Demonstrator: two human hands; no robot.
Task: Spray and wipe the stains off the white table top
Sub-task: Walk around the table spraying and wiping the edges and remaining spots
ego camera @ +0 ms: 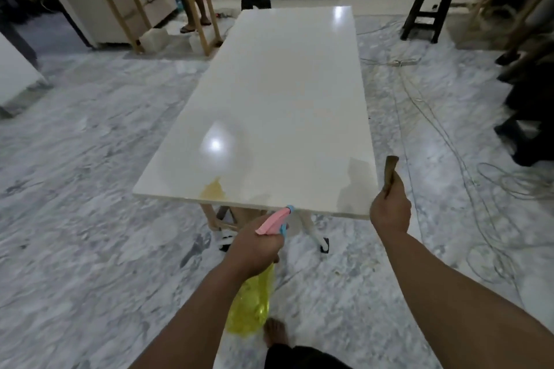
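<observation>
A long, glossy white rectangular table top [278, 93] runs away from the person across a grey marbled floor [90, 159]. On its near edge sits a yellowish-brown stain [213, 189], with a fainter smudge [302, 105] near the middle.

The left hand [254, 249] grips a yellow translucent spray bottle [250, 302] by the neck, fingers curled round it and its pink-and-blue trigger head [277, 220] aimed at the near edge. The right hand [389, 213] pinches a small brown cloth [390, 172] just beside the near right corner.

The nozzle sits low, about level with the table's edge, so a squeeze now would likely wet the edge or the floor rather than the stain. Wet marble under the bare foot [275, 335] could be slippery.
</observation>
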